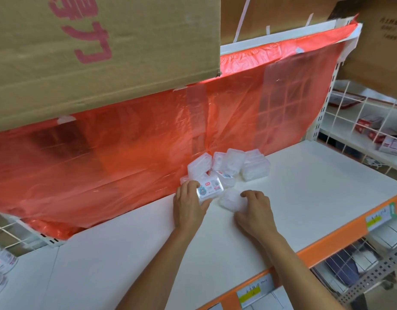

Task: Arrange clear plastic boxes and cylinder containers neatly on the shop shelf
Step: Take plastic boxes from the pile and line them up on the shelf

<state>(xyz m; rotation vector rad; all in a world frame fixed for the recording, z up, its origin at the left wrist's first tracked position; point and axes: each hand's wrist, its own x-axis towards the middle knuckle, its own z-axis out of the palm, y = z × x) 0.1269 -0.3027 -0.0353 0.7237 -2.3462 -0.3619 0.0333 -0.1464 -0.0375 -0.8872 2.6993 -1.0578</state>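
On the white shelf (304,198) a jumble of clear plastic boxes (233,163) leans against the red plastic sheet at the back. My left hand (188,206) grips a clear box with a printed label (210,187) at the front of that heap. Just to its right, my right hand (256,209) holds another clear box (232,200) that lies on the shelf, fingers curled over its right side. A neat stack of clear boxes (255,166) stands at the right end of the heap.
A red plastic sheet (126,157) covers the shelf's back. A large cardboard box (92,52) overhangs from the shelf above at the left. Cylinder containers (1,265) sit at the far left edge. The orange shelf front (331,242) carries price tags. Wire racks with goods stand to the right.
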